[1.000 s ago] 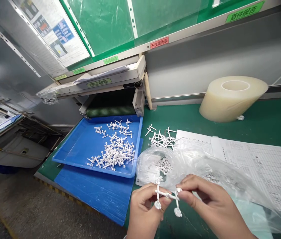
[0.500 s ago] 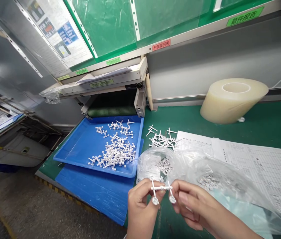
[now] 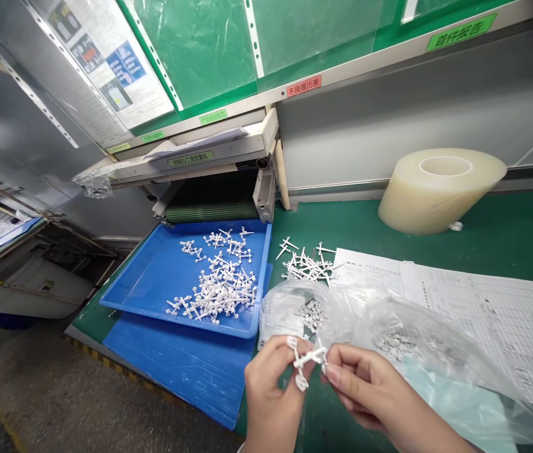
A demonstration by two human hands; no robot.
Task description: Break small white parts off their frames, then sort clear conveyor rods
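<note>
A small white plastic runner (image 3: 311,357), shaped like an H with round ends, is held above the green table. My left hand (image 3: 273,393) pinches its left side between thumb and fingers. At the right side of the same runner, my right hand (image 3: 372,387) has thumb and forefinger closed on an end piece, partly hidden by the fingertips. Just beyond my hands lies a clear plastic bag (image 3: 455,324) with small light parts (image 3: 313,314) at its opening and more inside. Bare white sticks (image 3: 306,265) form a loose pile behind the bag.
To the left, a blue tray (image 3: 143,277) carries a heap of white runners (image 3: 221,289) below a conveyor belt (image 3: 212,201). Printed sheets (image 3: 493,302) lie at the right. A large tape roll (image 3: 408,201) stands at the back on the green table (image 3: 521,245).
The runner has turned, its right side tipping up and away. My right fingers have closed on the piece at its right end, where they were looser before.
</note>
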